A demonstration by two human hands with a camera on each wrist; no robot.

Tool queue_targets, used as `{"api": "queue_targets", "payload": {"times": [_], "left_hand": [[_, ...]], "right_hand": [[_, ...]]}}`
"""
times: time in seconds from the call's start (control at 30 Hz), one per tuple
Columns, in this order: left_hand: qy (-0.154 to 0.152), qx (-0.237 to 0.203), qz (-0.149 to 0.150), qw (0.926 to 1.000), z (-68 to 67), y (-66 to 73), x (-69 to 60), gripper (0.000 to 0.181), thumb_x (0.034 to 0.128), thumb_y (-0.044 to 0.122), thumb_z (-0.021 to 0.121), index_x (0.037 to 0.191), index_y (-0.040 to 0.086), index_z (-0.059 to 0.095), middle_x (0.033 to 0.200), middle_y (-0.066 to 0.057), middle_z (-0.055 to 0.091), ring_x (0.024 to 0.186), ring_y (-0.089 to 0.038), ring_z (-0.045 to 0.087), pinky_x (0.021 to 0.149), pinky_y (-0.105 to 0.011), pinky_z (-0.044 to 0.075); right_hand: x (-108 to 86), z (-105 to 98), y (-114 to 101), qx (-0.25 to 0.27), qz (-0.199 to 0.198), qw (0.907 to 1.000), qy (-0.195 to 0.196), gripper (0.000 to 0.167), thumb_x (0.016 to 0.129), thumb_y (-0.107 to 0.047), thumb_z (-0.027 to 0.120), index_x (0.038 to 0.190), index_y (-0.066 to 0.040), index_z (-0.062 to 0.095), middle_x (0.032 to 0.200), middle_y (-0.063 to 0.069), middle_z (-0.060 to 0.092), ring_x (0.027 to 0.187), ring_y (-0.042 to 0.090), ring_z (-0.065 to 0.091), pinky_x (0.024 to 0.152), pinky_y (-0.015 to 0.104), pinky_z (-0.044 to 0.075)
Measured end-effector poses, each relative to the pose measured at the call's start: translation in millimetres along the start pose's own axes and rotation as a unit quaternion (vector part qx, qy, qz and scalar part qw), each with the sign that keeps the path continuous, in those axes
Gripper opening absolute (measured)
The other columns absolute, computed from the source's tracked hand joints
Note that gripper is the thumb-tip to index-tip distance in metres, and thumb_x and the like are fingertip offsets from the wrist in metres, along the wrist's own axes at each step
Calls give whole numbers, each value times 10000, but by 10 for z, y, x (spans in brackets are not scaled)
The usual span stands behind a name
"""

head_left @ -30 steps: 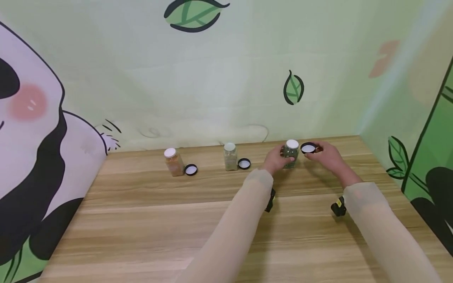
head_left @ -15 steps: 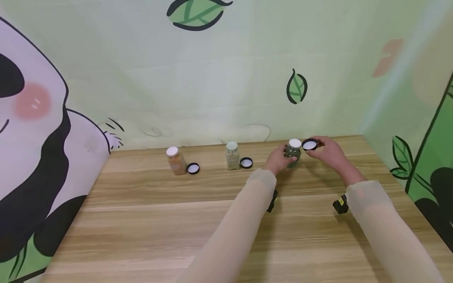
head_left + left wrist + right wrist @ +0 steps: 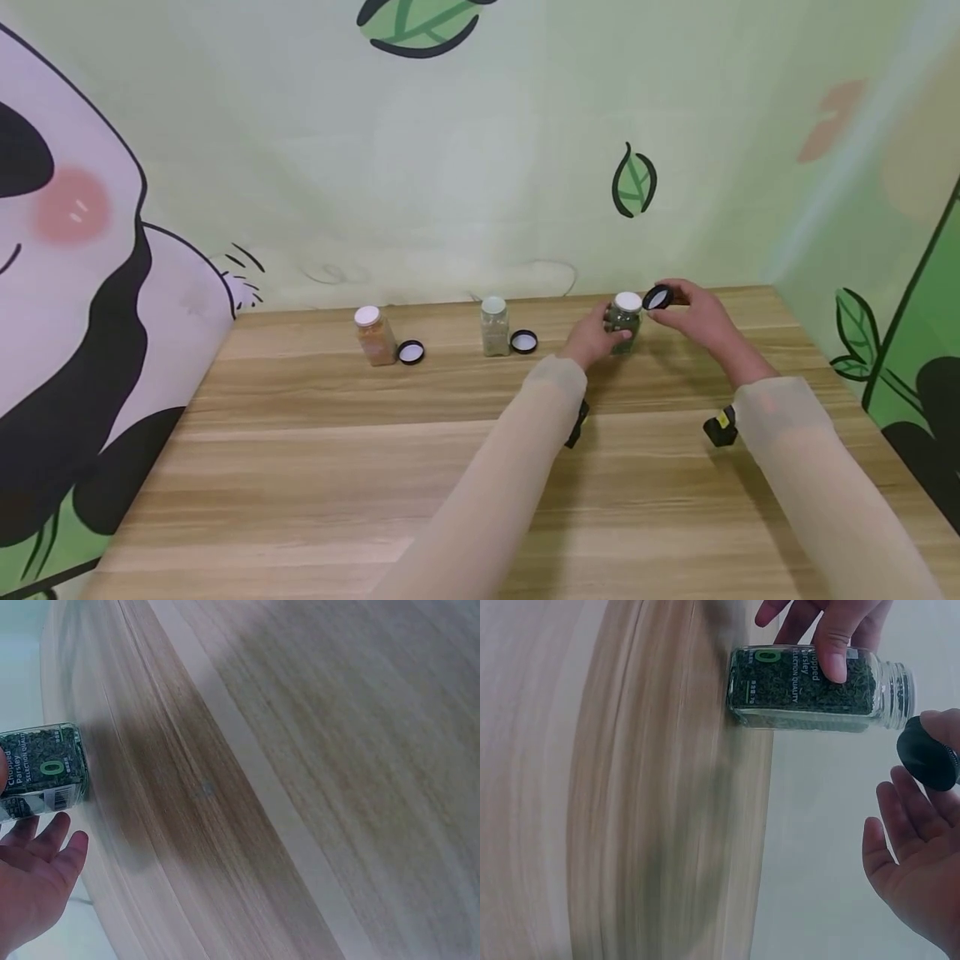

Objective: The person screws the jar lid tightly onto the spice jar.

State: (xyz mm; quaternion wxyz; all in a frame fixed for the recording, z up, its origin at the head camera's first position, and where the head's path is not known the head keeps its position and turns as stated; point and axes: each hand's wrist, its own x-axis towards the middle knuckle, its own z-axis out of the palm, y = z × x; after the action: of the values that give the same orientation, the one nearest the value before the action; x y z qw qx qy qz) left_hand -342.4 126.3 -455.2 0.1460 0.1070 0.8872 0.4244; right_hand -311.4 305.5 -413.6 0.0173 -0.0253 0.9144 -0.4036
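Note:
My left hand (image 3: 592,337) grips a clear glass jar of chopped parsley (image 3: 806,686) near the back right of the table. The jar is upright, with a white top in the head view and a bare threaded neck in the right wrist view. Between thumb and fingers, my right hand (image 3: 697,315) pinches a black lid (image 3: 657,297). This lid is tilted beside the jar's mouth, its white inside towards the head camera. In the right wrist view it is very near the neck; whether they touch I cannot tell. The left wrist view shows the parsley label (image 3: 46,766) and some fingers.
An orange-filled jar (image 3: 377,340) with a white top stands at the left, a black lid (image 3: 411,352) beside it. A pale-filled jar (image 3: 495,331) stands mid-table with another black lid (image 3: 523,341) to its right. A printed wall (image 3: 450,208) rises behind the wooden table (image 3: 315,475).
The lid in my right hand has risen slightly and turned from nearly flat to steeply tilted. My left hand keeps its grip on the parsley jar. The head view has shifted a little.

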Motion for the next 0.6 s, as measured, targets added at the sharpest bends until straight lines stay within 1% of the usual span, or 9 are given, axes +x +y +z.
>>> {"api": "queue_targets", "payload": {"times": [0.17, 0.37, 0.6], "left_hand": [[0, -55, -33, 10000, -1, 2, -21, 636, 998, 264, 664, 1565, 164, 393, 1542, -93, 550, 1431, -264, 528, 1204, -384, 430], [-20, 30, -30, 10000, 4, 8, -16, 635, 1007, 269, 651, 1570, 152, 382, 1554, -100, 537, 1446, -267, 513, 1220, -386, 413], [-21, 123, -15, 9999, 8, 3, 12, 639, 1013, 279, 646, 1574, 143, 371, 1555, -94, 536, 1443, -257, 517, 1213, -369, 419]], "right_hand": [[26, 24, 1, 155, -42, 9999, 36, 653, 1002, -216, 650, 1521, 67, 375, 1459, 365, 486, 1390, 509, 456, 1175, 636, 359], [17, 45, -37, 219, -72, 9997, 83, 637, 998, -197, 651, 1523, 48, 385, 1425, 353, 515, 1352, 491, 491, 1129, 617, 415], [45, 57, -79, 134, -106, 9998, 79, 664, 996, -254, 667, 1537, 16, 393, 1454, 313, 513, 1353, 471, 498, 1117, 614, 437]]}}
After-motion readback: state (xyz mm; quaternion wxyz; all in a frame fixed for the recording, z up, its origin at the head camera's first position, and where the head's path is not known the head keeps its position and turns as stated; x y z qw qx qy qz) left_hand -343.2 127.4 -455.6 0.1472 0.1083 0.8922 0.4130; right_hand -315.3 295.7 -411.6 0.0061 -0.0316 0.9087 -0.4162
